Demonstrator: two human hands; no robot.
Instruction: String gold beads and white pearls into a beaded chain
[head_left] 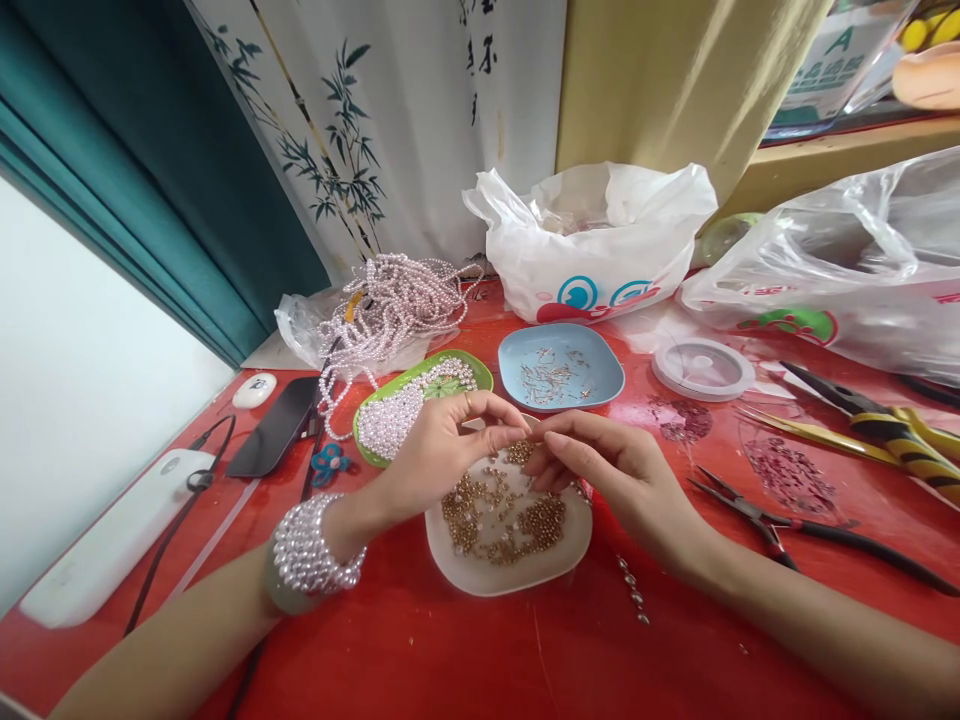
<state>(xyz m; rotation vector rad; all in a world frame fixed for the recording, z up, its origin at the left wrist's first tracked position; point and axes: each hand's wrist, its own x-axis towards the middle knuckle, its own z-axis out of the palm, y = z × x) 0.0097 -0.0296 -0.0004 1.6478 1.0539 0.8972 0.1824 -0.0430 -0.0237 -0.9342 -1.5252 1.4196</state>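
Observation:
Above the far side of a white tray (491,582) of gold beads (541,522), my two hands meet fingertip to fingertip. My left hand (450,445) pinches with thumb and forefinger, and a band of pearl strands (311,550) circles that wrist. Thumb and fingers are pressed together on my right hand (607,460) too. Whatever lies between the fingertips is too small to make out. Just behind my left hand is a green tray (480,368) of pale pearl beads (390,420). A short chain of beads (634,590) lies on the red table right of the white tray.
A blue tray (611,385) holds thin metal pins. Pearl strands (405,300) are heaped at the back left, near a phone (274,430) and a white power bank (112,540). Pliers (772,520), tweezers (825,435) and plastic bags (600,265) stand or lie right and behind.

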